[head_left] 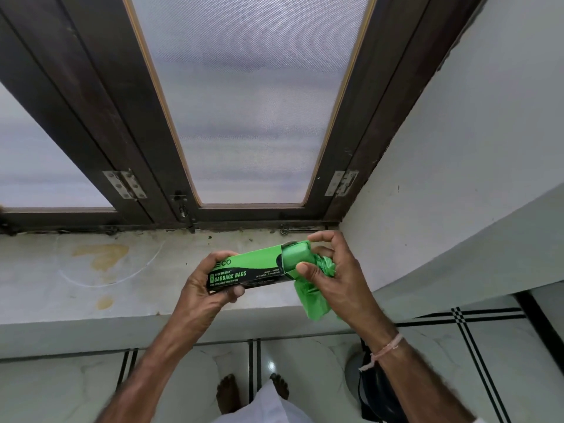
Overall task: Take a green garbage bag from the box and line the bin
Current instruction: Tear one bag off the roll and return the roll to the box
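Note:
My left hand (204, 285) grips the left end of a green and black garbage bag box (250, 270), held level above the window sill. A roll of green bags (294, 254) sticks out of the box's open right end. My right hand (332, 270) pinches the loose green garbage bag (314, 300), which hangs down from the roll in a crumpled strip. The bin (354, 370) is on the floor at the lower right, grey with a dark inside, mostly hidden behind my right forearm.
A stained marble window sill (106, 270) runs below a dark-framed frosted window (250, 102). A white wall (457, 178) closes the right side. My bare feet (253, 392) stand on a pale tiled floor with black lines.

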The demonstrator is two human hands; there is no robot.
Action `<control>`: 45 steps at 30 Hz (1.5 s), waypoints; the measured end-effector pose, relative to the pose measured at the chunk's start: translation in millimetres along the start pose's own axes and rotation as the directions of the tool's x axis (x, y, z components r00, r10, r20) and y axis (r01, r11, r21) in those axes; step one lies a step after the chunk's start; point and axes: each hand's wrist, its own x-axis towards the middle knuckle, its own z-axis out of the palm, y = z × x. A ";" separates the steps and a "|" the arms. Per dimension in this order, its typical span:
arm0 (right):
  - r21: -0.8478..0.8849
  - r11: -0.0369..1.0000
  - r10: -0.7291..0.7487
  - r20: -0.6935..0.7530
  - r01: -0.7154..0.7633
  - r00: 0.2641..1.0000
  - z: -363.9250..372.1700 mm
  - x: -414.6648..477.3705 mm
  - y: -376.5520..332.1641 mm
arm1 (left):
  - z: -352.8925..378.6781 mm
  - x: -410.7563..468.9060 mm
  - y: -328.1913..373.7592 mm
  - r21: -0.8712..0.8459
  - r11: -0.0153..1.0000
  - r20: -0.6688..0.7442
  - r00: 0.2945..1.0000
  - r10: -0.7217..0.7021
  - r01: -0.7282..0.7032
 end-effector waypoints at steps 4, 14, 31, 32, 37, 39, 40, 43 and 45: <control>0.042 0.995 -0.092 -0.057 0.094 0.994 8.0 -1.2 -0.7 | 6.8 -1.7 1.3 -0.078 0.997 -0.027 1.000 0.003 -0.005; -0.138 0.975 -0.188 -0.098 0.174 0.977 12.5 -3.1 -4.9 | 6.8 -6.9 1.9 -0.117 0.993 -0.034 0.999 -0.024 0.020; 0.294 0.952 0.154 -0.230 -0.082 0.961 30.0 -29.6 -2.9 | 6.8 -17.8 -4.2 -0.059 0.998 -0.123 0.992 -0.014 0.006; 0.309 0.949 0.132 -0.214 -0.061 0.968 30.8 -30.3 -4.0 | 7.2 -18.0 -4.5 -0.054 0.999 -0.119 0.993 -0.013 0.006; 0.316 0.949 0.077 -0.180 -0.016 0.981 32.2 -31.8 -8.4 | 9.7 -19.9 -2.9 -0.048 0.999 -0.108 0.994 0.004 -0.009; 0.315 0.949 0.059 -0.164 -0.004 0.985 32.0 -31.8 -9.4 | 8.7 -20.6 -2.2 -0.050 0.999 -0.118 0.993 0.007 -0.013; 0.304 0.953 0.052 -0.159 -0.001 0.986 32.4 -31.4 -9.5 | 7.9 -20.5 -2.7 -0.050 0.999 -0.120 0.993 0.011 -0.017; 0.289 0.957 0.050 -0.167 0.001 0.985 35.5 -29.0 -9.3 | 4.9 -20.3 -4.8 -0.035 0.999 -0.116 0.993 0.037 -0.041; 0.281 0.960 0.053 -0.173 -0.003 0.984 37.9 -26.9 -6.5 | 4.7 -19.9 -5.6 -0.007 0.999 -0.117 0.992 0.051 -0.052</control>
